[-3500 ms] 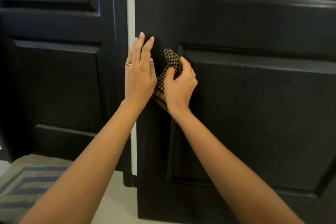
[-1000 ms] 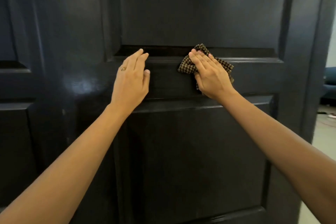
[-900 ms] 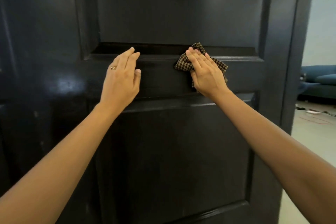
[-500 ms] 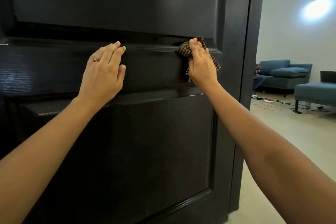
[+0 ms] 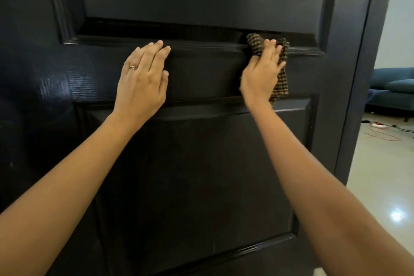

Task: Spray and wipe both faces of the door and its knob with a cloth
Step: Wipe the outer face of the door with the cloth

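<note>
The black panelled door (image 5: 201, 163) fills most of the head view; its knob is out of sight. My left hand (image 5: 143, 78), with a ring on one finger, lies flat on the door's middle rail, fingers straight. Further right on the same rail, my right hand (image 5: 261, 74) presses a brown-and-black checked cloth (image 5: 281, 84) against the wood at the rail's upper moulding. The cloth bunches above my fingertips and hangs below my palm.
The door's free edge (image 5: 367, 74) stands at the right. Beyond it lies a room with a pale glossy floor (image 5: 385, 186), a teal sofa (image 5: 394, 89), and a power strip with red cables (image 5: 380, 126) on the floor.
My right hand slid the cloth right along the middle rail to the panel's corner, then back left a little. My left hand stayed flat on the rail. The view swung right, then back.
</note>
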